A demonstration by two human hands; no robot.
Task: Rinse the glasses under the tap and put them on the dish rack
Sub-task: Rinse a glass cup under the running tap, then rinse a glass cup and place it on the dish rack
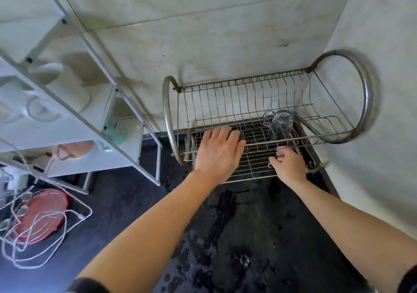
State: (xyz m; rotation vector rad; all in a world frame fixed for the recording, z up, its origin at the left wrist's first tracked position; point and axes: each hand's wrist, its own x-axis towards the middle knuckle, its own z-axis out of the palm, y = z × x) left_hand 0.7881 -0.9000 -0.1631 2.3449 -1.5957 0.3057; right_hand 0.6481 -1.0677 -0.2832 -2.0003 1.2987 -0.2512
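A two-tier metal dish rack [248,94] stands in the corner on the dark wet counter [237,236]. Clear glassware [281,123] stands on its lower tier at the back right; it looks like a handled glass beside another, and I cannot tell them apart. My left hand [217,152] lies flat, fingers spread, on the left part of the lower tier and holds nothing. My right hand [287,166] is curled at the tier's front right, with thumb and fingers pinched on the wire grid, just in front of the glassware. No tap is in view.
A white shelf unit [74,112] with pale containers stands at the left. A red round lid [45,213] under a tangle of white cable [45,243] lies on the counter at the lower left. Tiled walls close in behind and to the right.
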